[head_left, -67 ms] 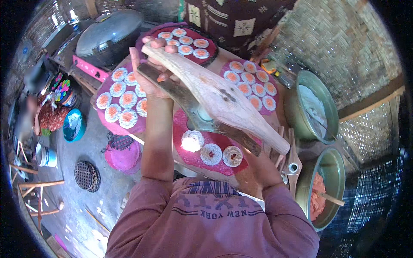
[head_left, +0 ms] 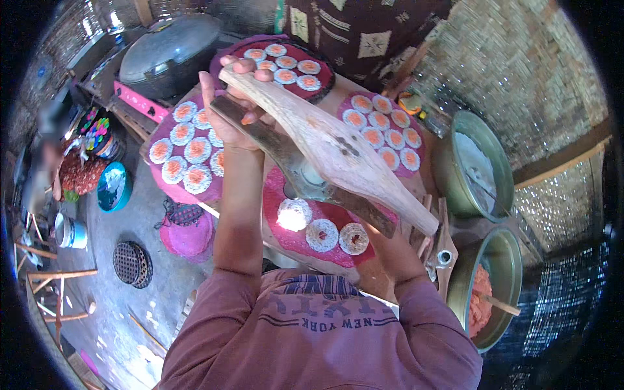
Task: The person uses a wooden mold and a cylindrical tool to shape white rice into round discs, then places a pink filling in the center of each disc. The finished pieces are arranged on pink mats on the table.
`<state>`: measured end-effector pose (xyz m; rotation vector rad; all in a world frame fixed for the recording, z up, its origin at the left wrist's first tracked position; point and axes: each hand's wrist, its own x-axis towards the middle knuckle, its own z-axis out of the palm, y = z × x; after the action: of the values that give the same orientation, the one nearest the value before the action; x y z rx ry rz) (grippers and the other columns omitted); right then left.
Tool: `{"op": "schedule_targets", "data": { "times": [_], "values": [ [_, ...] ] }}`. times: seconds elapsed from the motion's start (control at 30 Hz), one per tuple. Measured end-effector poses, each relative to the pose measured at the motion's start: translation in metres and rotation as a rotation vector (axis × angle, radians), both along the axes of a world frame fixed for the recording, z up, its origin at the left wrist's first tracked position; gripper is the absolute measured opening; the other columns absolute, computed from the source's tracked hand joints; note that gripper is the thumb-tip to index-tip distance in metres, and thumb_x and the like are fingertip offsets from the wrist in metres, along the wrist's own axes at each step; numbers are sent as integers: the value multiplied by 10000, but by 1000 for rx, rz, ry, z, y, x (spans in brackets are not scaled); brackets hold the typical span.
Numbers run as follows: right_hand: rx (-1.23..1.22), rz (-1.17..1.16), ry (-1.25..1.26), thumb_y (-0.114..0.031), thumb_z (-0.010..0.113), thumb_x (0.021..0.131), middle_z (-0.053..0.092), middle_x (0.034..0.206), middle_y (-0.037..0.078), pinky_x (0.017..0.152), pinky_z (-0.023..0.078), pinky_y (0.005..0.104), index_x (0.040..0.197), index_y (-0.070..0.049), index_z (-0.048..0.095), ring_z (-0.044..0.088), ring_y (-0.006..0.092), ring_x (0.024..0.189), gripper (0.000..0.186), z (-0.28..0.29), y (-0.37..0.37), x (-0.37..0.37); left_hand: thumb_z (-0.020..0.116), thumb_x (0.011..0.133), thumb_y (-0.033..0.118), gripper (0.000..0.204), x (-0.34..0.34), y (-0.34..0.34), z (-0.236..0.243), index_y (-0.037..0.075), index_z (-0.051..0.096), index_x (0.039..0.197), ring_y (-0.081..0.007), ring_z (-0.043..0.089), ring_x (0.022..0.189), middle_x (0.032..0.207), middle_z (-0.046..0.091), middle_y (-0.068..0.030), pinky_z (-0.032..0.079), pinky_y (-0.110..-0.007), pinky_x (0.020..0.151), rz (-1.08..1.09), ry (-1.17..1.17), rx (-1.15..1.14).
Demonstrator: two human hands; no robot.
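Observation:
A hinge-like pair of long wooden pieces slants across the middle: a pale, thick-bellied wooden paddle [head_left: 325,140] above and a darker wooden bar [head_left: 276,144] below, slightly apart. A round whitish hole or cup [head_left: 312,173] shows in the darker bar. My left hand [head_left: 229,130] grips their far-left ends, fingers over the pale paddle, with an orange smear on one fingertip. My right hand [head_left: 382,242] is at their near-right ends, its fingers hidden by the wood. Below lie three white lacy rounds [head_left: 321,234] on a dark pink cloth mat [head_left: 279,244].
More mats hold white rounds with orange centres [head_left: 197,150], left, right and back. A green basin of white mass [head_left: 481,123] and one of orange mass [head_left: 518,273] stand right. A lidded pot [head_left: 169,52] sits back left; woven trays [head_left: 132,265] lie on the floor.
The whole view has shifted slightly. Both hands and the wooden pieces keep the same pose.

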<state>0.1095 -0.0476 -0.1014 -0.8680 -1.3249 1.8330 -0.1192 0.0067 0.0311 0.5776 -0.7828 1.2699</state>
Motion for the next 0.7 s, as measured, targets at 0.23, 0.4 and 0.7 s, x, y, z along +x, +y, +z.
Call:
{"op": "schedule_targets", "data": {
  "times": [0.23, 0.4, 0.7],
  "values": [
    [-458, 246, 554, -619, 472, 877, 600, 1149, 267, 898, 490, 453, 1310, 16, 463, 625, 318, 1038, 768, -22, 35, -31, 433, 980, 478, 403, -35, 16, -17, 128, 527, 1157, -305, 486, 1079, 1067, 558, -73, 580, -263, 490, 37, 63, -62],
    [-456, 443, 383, -682, 442, 870, 593, 1140, 286, 910, 487, 461, 1343, 42, 422, 620, 328, 1046, 865, 44, 41, 29, 392, 952, 585, 527, -34, 45, -46, 130, 543, 1171, -298, 534, 1047, 1062, 586, -78, 563, -269, 526, -7, 69, -165],
    [-620, 408, -178, -797, 359, 831, 586, 1129, 309, 869, 518, 480, 1358, 110, 376, 632, 348, 1013, 1050, 99, 48, 56, 427, 912, 624, 631, 14, 95, -103, 45, 597, 1096, -352, 582, 1025, 1032, 625, -166, 449, -450, 950, -69, 210, -583]
  ]
}}
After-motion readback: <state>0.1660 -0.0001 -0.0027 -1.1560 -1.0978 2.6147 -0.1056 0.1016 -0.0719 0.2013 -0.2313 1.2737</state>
